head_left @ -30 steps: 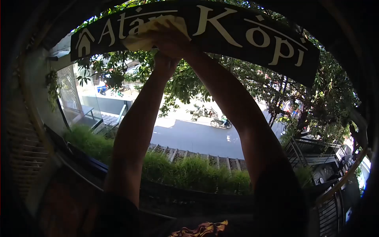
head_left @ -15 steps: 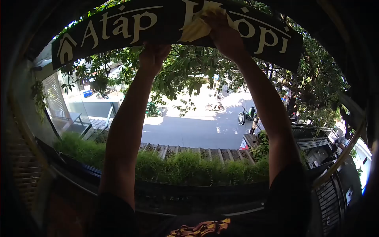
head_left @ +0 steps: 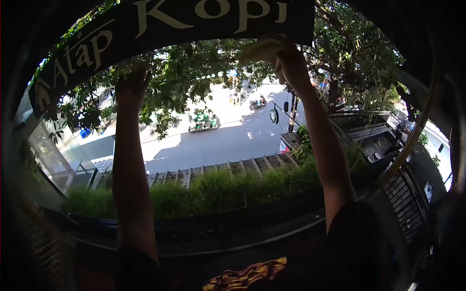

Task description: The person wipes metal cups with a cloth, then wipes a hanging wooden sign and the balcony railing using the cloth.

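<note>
A long dark sign [head_left: 121,34] with cream letters reading "Atap Kopi" spans the top of the head view, tilted down to the left. My right hand [head_left: 295,70] is closed around a yellowish cloth [head_left: 262,50], just below the sign's lower edge near its right end. Part of the cloth hangs beside my fingers. Under the left part of the sign, my left hand [head_left: 132,82] is raised against the leaves. Its fingers are dark and blurred, so their pose and any contact with the sign do not show.
Green grassy plants [head_left: 218,189] run along the ledge below my arms. Beyond lie a ribbed roof edge [head_left: 233,169] and a street [head_left: 208,148] with motorbikes. Tree branches [head_left: 349,48] hang close behind the sign. A dark metal railing [head_left: 405,203] stands at the right.
The view has shifted, and the sign sits further up and left. My right hand with the cloth has moved off the lettering to below the lower right edge. My left hand has moved left.
</note>
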The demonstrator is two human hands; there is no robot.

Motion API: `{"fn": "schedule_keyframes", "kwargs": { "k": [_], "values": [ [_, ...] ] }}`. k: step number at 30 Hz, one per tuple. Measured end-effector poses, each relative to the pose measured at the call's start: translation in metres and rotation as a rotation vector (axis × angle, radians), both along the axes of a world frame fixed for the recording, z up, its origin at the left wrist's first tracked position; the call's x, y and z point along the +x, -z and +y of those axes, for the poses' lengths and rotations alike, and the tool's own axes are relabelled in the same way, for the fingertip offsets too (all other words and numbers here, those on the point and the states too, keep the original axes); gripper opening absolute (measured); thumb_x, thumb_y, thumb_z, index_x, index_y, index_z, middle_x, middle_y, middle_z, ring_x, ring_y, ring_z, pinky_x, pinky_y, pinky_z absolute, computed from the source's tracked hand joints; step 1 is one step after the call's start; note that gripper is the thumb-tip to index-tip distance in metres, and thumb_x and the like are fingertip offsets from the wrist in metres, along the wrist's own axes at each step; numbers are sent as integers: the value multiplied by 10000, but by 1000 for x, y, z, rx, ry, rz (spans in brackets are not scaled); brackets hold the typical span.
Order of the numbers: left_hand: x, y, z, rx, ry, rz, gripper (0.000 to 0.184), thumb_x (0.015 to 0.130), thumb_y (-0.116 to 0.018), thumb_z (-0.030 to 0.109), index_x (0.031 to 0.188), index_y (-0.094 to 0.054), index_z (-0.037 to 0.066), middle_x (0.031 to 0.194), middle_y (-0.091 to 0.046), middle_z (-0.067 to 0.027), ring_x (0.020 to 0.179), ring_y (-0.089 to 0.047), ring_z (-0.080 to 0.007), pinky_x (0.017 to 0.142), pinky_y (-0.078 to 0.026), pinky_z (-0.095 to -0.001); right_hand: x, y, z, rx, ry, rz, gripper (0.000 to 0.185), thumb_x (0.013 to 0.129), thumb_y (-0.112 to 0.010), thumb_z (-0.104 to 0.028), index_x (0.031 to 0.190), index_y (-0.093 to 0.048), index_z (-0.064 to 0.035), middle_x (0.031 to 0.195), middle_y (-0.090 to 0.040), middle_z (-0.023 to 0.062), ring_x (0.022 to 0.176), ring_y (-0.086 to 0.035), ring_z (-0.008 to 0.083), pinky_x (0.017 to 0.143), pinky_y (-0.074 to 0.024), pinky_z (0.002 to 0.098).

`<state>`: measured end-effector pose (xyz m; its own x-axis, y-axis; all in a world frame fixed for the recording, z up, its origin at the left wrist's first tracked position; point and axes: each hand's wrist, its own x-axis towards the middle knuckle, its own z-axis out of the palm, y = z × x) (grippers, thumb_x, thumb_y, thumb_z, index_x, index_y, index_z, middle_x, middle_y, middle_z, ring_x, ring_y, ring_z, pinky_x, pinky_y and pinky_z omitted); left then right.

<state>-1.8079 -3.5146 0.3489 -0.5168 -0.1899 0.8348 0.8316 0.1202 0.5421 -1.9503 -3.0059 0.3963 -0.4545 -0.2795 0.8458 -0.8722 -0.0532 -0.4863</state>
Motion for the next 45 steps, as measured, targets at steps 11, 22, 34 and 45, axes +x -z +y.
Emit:
{"fn": "schedule_keyframes", "kwargs": {
  "k": [11, 22, 34, 45],
  "values": [
    [10, 215, 349, 462, 468, -798, 580, 1037, -464, 515, 1399, -514, 65, 1433, -560, -164, 1295, -546, -318, 1096, -411, -501, 44, 261, 110, -486, -743, -651, 509, 1057, -480, -392, 1429, -472, -44, 1363, -589, 116, 1221, -602, 246, 1043, -498, 384],
    [-5, 289, 496, 337, 380, -921, 369, 967, -638, 253, 1266, -606, 38, 1182, -664, -137, 1082, -654, -253, 922, -536, -408, 59, 343, 203, -917, -1108, -1037, 636, 1038, -478, -480, 1527, -390, -83, 1468, -518, 116, 1358, -498, 289, 1138, -410, 453],
    [-5, 337, 511, 656, 395, -1216, 214, 1043, -552, 238, 1185, -645, 107, 1092, -674, -36, 993, -674, -193, 870, -570, -375, 171, 477, 258, -1226, -605, -1550, 335, 1001, -543, -315, 1180, -621, -43, 1194, -633, 136, 1094, -645, 295, 987, -536, 474],
    [3, 438, 573, 446, 457, -1329, 231, 1052, -530, 233, 1162, -636, 60, 1055, -677, -70, 945, -677, -206, 819, -567, -367, 278, 566, 316, -1147, -378, -1755, 371, 1045, -546, -373, 1207, -595, -43, 1198, -637, 130, 1099, -652, 289, 1023, -526, 436]
  ]
}}
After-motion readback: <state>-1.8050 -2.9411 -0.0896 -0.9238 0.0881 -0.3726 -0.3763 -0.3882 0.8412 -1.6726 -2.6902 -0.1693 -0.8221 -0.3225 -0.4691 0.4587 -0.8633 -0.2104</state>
